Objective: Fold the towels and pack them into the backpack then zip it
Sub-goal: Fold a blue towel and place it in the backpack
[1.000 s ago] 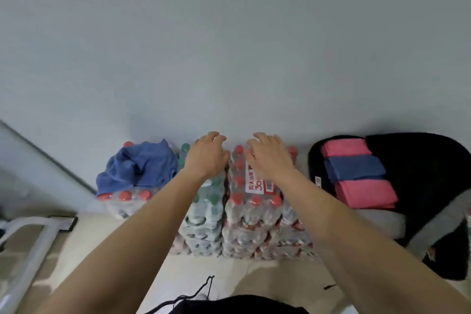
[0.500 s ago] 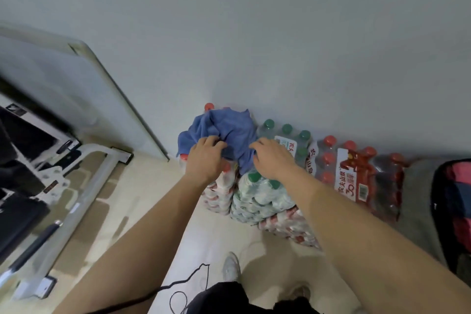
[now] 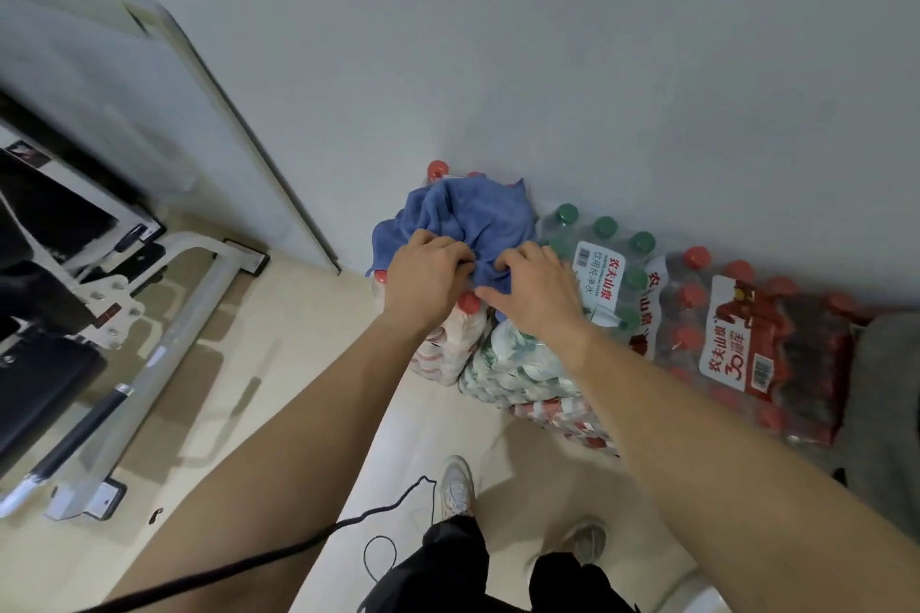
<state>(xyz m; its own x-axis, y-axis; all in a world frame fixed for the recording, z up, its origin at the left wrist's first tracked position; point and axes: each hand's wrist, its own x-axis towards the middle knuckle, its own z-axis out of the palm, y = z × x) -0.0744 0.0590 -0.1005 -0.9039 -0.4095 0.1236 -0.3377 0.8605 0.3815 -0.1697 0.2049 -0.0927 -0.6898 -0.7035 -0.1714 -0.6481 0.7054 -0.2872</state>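
The fingers [image 3: 455, 255] of the left hand [image 3: 428, 276] curl down into a crumpled blue towel [image 3: 473, 214], bunching its cloth. The right hand [image 3: 535, 296] sits just beside it, fingertips dug into the towel's near edge and thumb spread below. The towel lies heaped on a pack of red-capped water bottles [image 3: 445, 343] against the wall [image 3: 547, 40]. To the right, a green-capped pack [image 3: 605, 259] and another red-capped pack [image 3: 737, 343] stand in a row. A white metal frame [image 3: 164, 339] rests on the floor [image 3: 298, 363] to the left.
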